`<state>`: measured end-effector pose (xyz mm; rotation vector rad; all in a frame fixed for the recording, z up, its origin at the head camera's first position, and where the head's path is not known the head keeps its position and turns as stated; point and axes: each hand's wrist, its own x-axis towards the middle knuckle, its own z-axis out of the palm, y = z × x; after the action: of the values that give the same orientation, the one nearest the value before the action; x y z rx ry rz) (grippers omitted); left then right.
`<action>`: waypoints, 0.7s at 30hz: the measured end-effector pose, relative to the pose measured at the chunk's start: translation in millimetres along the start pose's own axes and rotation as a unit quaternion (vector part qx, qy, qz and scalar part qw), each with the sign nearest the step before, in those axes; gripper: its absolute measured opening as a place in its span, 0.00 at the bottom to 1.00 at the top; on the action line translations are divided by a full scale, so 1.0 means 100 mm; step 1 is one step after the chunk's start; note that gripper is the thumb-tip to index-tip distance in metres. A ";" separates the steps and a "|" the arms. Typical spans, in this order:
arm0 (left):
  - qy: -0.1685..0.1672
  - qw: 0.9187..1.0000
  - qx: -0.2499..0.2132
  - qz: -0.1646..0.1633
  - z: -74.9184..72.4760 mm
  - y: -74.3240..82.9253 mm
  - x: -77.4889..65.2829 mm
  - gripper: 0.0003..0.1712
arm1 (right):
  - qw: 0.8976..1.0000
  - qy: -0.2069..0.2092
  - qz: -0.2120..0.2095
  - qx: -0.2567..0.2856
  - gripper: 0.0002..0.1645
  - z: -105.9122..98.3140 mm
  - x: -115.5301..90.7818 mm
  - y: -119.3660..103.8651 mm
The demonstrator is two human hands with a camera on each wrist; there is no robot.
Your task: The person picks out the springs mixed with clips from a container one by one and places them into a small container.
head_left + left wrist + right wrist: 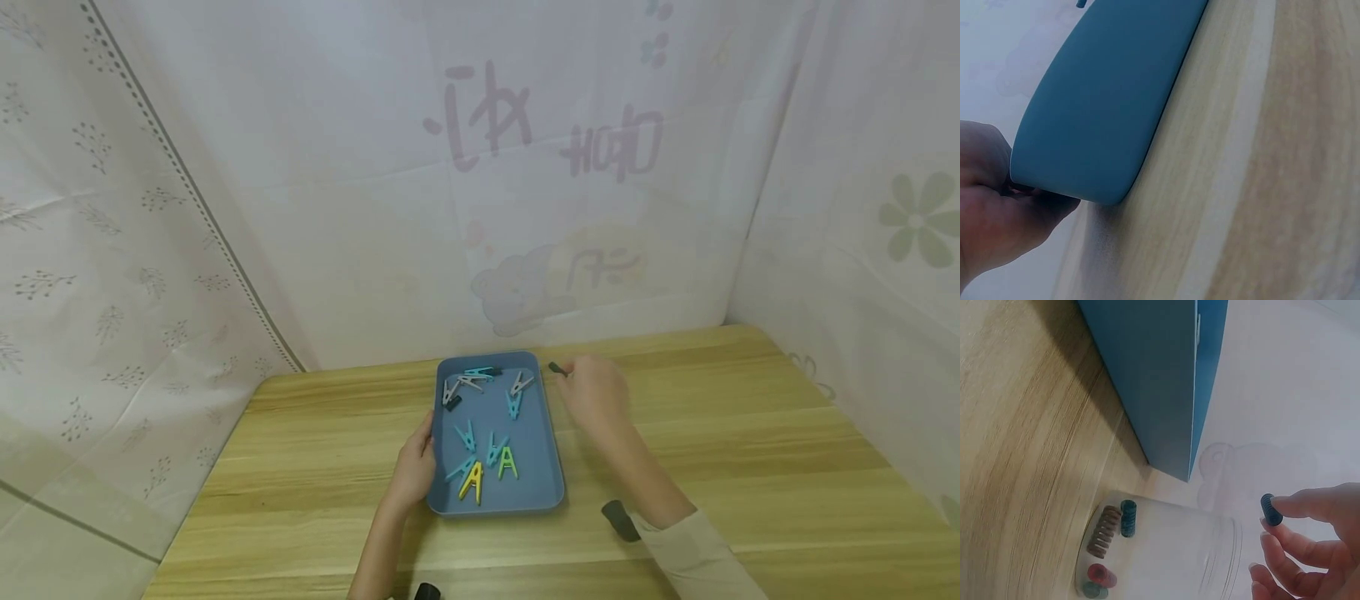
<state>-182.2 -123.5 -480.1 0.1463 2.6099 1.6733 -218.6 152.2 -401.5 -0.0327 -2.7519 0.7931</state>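
The left hand [415, 472] is at the near end of the left wall of the blue tray [495, 509] and holds it there, part-closed on the edge; its fingertips are largely hidden, so how far they bend is hard to tell. Just right of that hand, inside the tray, lie a yellow peg [472, 483], a green peg [507, 463] and several blue pegs, with a grey peg [450, 392] further off ahead of it. Past the tray's right wall, and below the right hand, stands a clear jar [1166, 550], upright, its mouth turned up towards that hand; a brown spring [1104, 532] and a red spring [1102, 575] lie low in it. The dark spring [1271, 510] is pinched at the thumb and index fingertips, on the tray side of the right hand [596, 396], which is much the nearer hand to the jar. The relation that seems to matter most is spring to jar mouth: in the right wrist view the spring shows above the rim's level, apart from it, its long axis running across the jar's upright line; whether it is squarely over the opening cannot be told. The right hand's other fingers are loosely bent, clear of the spring
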 end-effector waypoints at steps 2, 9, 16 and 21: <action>0.000 1.000 -0.001 0.000 0.00 0.00 0.00 0.29 | 1.000 0.001 0.001 -0.002 0.13 0.00 0.00 0.02; 0.001 1.000 0.001 0.007 0.00 0.01 0.01 0.29 | 1.000 -0.001 0.005 -0.001 0.13 -0.02 -0.01 0.10; 0.001 1.000 -0.002 0.009 -0.01 0.01 0.00 0.29 | 1.000 -0.001 0.005 -0.007 0.14 -0.05 -0.02 0.15; 0.001 1.000 -0.005 0.005 0.00 0.02 0.01 0.29 | 1.000 -0.001 0.007 -0.008 0.15 -0.07 -0.02 0.19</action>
<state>-182.6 -123.2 -478.5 0.1571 2.6053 1.6899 -216.1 171.8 -406.6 -0.0540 -2.7635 0.7758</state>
